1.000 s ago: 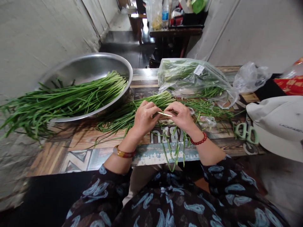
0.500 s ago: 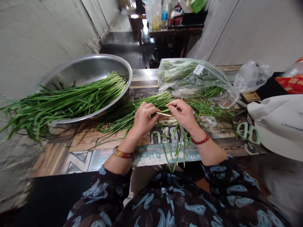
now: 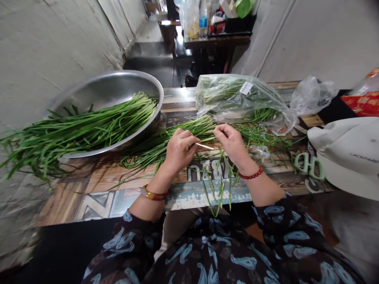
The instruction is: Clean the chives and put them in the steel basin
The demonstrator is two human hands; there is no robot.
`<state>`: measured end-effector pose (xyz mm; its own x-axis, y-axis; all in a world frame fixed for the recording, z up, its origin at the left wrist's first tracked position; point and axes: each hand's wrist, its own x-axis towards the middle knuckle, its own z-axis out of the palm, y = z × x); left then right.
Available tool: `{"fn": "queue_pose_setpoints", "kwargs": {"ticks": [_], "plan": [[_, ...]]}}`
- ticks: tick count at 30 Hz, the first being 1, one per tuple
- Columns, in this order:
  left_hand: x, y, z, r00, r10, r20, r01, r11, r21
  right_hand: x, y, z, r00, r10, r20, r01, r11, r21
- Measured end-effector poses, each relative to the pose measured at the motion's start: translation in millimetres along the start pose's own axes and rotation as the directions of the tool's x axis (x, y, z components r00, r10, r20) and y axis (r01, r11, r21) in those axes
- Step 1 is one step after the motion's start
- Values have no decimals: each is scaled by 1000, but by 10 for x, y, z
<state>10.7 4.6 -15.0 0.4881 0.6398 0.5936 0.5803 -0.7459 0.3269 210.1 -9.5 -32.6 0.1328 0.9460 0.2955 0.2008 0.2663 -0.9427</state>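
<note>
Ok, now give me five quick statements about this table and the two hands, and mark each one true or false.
1. The left hand grips a thin pale stalk. True.
2. The red beaded bracelet is on the left wrist. False: the red beaded bracelet is on the right wrist.
3. The scissors' green handles lie to the left of the cap. True.
4. The metal basin is turned upside down. False: the metal basin is open side up, with long green stalks in it.
5. A white label is on the clear plastic bag. True.
</note>
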Motion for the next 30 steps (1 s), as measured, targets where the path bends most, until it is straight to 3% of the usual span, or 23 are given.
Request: {"fn": "queue_pose_setpoints", "kwargs": {"ticks": [4, 9, 12, 15, 20, 23, 30], "plan": [[7, -5, -16, 999, 6, -45, -5, 1000, 17, 44, 19, -149, 998, 28, -63, -25, 998, 49], [9, 8, -22, 996, 21, -85, -19, 1000, 23, 53, -103, -275, 985, -142, 95, 154, 979, -135], [9, 23, -22, 997, 30, -73, -28, 999, 29, 31, -140, -217, 957, -241, 160, 270, 942, -197], [6, 29, -15, 998, 34, -53, -33, 999, 26, -1, -119, -106, 945, -240, 223, 291, 927, -235], [-10, 10, 9, 999, 26, -19, -25, 999, 36, -29, -75, -7, 946, -273, 176, 306, 932, -195], [-17, 7, 20, 1000, 25, -5, -25, 999, 24, -35, -73, 6, 966, -216, 144, 236, 961, -141], [-14, 43, 20, 999, 35, 4, -35, 999, 24, -60, -31, 101, 994, 67, 86, -73, 995, 71]]}}
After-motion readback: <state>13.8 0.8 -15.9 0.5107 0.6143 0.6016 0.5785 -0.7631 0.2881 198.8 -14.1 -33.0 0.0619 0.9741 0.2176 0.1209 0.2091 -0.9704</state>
